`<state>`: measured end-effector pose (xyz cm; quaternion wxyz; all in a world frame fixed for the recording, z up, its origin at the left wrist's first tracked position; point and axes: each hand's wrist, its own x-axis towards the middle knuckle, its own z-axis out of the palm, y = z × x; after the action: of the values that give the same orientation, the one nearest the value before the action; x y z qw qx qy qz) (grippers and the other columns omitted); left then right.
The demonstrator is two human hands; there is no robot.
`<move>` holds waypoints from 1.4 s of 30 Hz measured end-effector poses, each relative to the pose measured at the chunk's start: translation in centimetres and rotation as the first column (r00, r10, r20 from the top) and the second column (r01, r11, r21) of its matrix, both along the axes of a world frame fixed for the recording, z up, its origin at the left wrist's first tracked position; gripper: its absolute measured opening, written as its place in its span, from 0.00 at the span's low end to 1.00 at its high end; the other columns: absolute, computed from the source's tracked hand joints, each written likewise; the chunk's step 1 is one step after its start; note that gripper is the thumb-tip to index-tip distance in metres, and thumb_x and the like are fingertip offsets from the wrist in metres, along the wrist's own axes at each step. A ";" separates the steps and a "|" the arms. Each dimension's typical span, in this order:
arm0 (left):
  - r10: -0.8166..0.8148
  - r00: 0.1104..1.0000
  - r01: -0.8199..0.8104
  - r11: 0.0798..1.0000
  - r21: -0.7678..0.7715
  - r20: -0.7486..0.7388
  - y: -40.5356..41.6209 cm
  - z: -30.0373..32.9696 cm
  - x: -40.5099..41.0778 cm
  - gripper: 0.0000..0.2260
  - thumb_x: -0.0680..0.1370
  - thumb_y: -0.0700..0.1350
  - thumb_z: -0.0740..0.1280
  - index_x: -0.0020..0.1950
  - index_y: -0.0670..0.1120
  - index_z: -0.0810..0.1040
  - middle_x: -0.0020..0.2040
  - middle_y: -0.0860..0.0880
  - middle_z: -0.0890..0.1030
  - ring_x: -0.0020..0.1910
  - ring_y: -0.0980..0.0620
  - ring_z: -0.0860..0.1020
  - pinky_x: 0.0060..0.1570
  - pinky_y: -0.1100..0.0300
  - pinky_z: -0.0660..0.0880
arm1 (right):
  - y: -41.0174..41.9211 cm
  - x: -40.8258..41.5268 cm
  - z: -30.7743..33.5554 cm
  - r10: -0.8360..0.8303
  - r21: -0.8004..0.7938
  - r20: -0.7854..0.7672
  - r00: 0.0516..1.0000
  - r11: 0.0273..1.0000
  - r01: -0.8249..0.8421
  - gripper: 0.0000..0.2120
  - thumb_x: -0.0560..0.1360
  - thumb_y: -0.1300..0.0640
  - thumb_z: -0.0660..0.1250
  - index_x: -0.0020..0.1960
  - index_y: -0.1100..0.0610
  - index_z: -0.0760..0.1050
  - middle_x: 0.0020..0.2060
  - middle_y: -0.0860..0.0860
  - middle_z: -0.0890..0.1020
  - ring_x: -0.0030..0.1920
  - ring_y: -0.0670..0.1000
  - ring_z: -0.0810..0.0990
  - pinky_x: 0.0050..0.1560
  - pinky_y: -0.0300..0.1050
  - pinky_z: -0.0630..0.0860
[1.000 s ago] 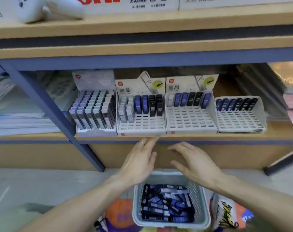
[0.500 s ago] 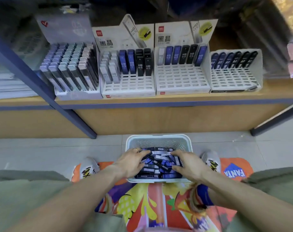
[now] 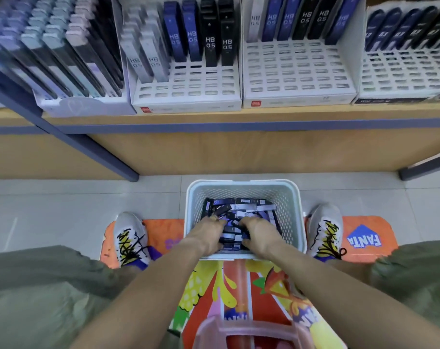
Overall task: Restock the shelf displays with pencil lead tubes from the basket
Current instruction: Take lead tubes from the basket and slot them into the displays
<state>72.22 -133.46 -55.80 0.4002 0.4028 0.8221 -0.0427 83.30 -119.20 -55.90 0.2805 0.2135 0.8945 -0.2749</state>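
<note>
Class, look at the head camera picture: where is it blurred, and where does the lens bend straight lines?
Head view: the leftmost display is smeared by motion blur; the basket and both hands look sharper; the shelf edge bows from wide-angle distortion; lighting is even, no harsh glare.

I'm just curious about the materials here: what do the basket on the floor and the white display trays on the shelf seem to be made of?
The basket looks like moulded plastic, pale and matte: its walls are pierced with a regular grid of small holes and its rim is smooth and rounded. The white display trays look like folded printed cardboard with punched slots, though thin plastic can't be ruled out.
</note>
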 end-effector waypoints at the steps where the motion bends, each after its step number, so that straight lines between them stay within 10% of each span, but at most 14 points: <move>1: -0.024 1.000 0.024 1.000 -0.008 -0.007 0.1 -0.3 0.0 0.31 0.77 0.47 0.73 0.77 0.43 0.66 0.72 0.41 0.70 0.70 0.40 0.69 0.71 0.51 0.68 | -0.1 -0.2 -0.4 0.004 0.012 -0.001 1.000 1.000 -0.004 0.20 0.75 0.58 0.71 0.66 0.53 0.75 0.60 0.54 0.81 0.60 0.57 0.79 0.59 0.52 0.78; 30: -0.105 0.965 0.129 0.988 -0.089 0.241 1.0 0.1 -1.6 0.15 0.84 0.48 0.63 0.68 0.44 0.69 0.65 0.41 0.76 0.63 0.41 0.75 0.56 0.53 0.71 | -0.2 -0.4 -2.1 -0.271 -0.417 -0.093 0.958 0.884 0.209 0.11 0.74 0.66 0.73 0.52 0.52 0.85 0.46 0.45 0.86 0.46 0.44 0.82 0.53 0.38 0.78; 36: 0.115 0.917 -0.100 0.993 -0.058 0.382 1.1 1.4 -1.8 0.18 0.86 0.52 0.60 0.71 0.44 0.67 0.53 0.47 0.79 0.49 0.48 0.79 0.38 0.59 0.69 | 1.1 -0.9 -1.3 -0.658 -0.650 0.078 0.749 0.536 0.538 0.11 0.73 0.70 0.75 0.50 0.56 0.80 0.44 0.56 0.86 0.45 0.47 0.84 0.57 0.42 0.80; 42: 0.397 0.666 -0.487 0.872 -0.035 0.632 2.2 3.1 -1.4 0.24 0.84 0.53 0.65 0.78 0.49 0.64 0.50 0.51 0.81 0.38 0.56 0.79 0.42 0.68 0.76 | 2.4 -2.0 0.3 -0.786 -0.701 0.171 0.594 0.326 0.634 0.15 0.72 0.63 0.78 0.57 0.57 0.82 0.48 0.53 0.87 0.49 0.47 0.83 0.49 0.34 0.75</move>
<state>70.78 -131.28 -52.66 0.6170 0.2083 0.7174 0.2473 81.31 -116.76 -55.60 0.0969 0.4315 0.5529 -0.7062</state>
